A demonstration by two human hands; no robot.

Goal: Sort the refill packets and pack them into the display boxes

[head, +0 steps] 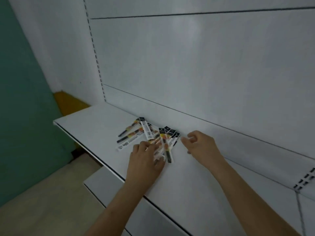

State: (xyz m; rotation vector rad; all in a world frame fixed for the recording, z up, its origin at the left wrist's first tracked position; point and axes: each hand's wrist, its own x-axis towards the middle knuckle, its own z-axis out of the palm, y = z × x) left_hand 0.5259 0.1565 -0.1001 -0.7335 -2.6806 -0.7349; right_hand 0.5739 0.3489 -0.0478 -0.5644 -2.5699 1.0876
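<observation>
My left hand (pixel 144 159) lies on the near end of the fanned refill packets (pixel 150 138), its grip loose, fingers spread flat and pressing the packets down on the white shelf (pixel 95 123). My right hand (pixel 201 143) hovers just beside the right edge of the pile, fingers curled in; I cannot tell whether its fingertips pinch a packet edge. The packets have black header strips and orange patches; their printing is too blurred to read. They lie near the shelf's back panel (pixel 187 65).
</observation>
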